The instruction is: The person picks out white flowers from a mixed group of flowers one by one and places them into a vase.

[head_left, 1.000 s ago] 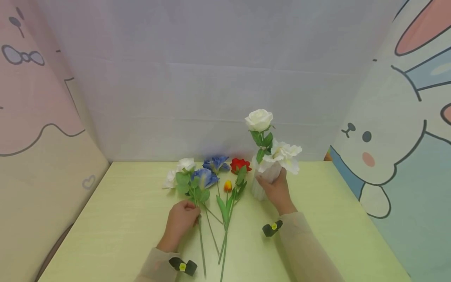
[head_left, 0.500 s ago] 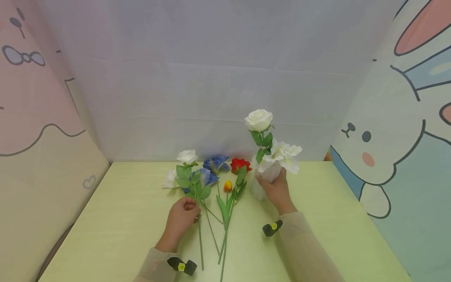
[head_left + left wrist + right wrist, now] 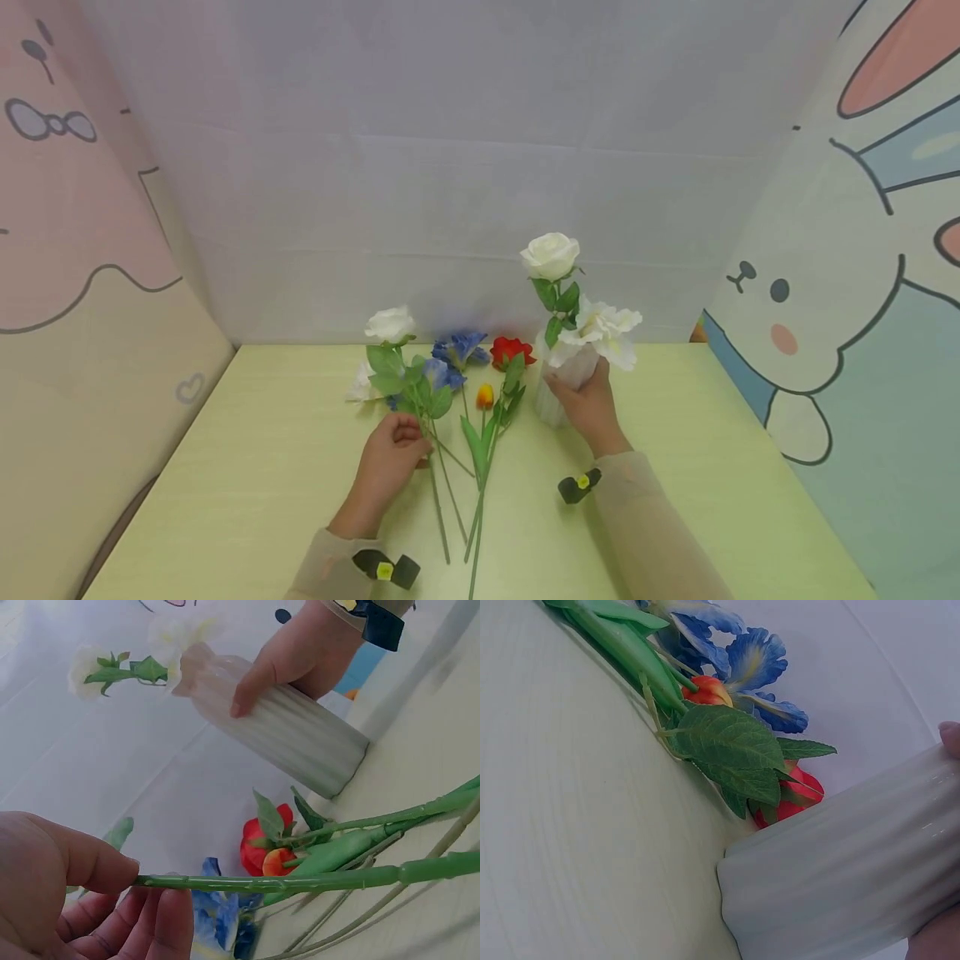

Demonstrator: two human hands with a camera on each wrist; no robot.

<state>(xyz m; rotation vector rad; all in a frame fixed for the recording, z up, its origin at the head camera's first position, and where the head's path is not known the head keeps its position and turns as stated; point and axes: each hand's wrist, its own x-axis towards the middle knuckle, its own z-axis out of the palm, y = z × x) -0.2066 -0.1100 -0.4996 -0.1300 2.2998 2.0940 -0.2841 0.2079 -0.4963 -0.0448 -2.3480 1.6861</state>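
Observation:
My left hand [image 3: 392,458] pinches the green stem [image 3: 300,882] of a white rose [image 3: 391,324] between thumb and fingers. The rose's leaves [image 3: 439,402] spread above that hand, overlapping the blue irises in the head view. My right hand [image 3: 591,408] grips a white ribbed vase [image 3: 277,724] round its upper part, and the vase stands upright on the table. In the vase are another white rose [image 3: 551,256], tall and leafy, and a white ruffled flower [image 3: 600,332] that leans right over the rim.
On the table [image 3: 247,467] lie blue irises [image 3: 460,348], a red rose [image 3: 804,787], an orange tulip [image 3: 707,691] and a white flower [image 3: 362,383]. Their stems cross in front, between the hands. Cloth walls [image 3: 450,208] rise behind and at both sides.
The white rose in my left hand has risen and tilted slightly left, its stem end shifting up and right. My right hand and the vase have stayed in place.

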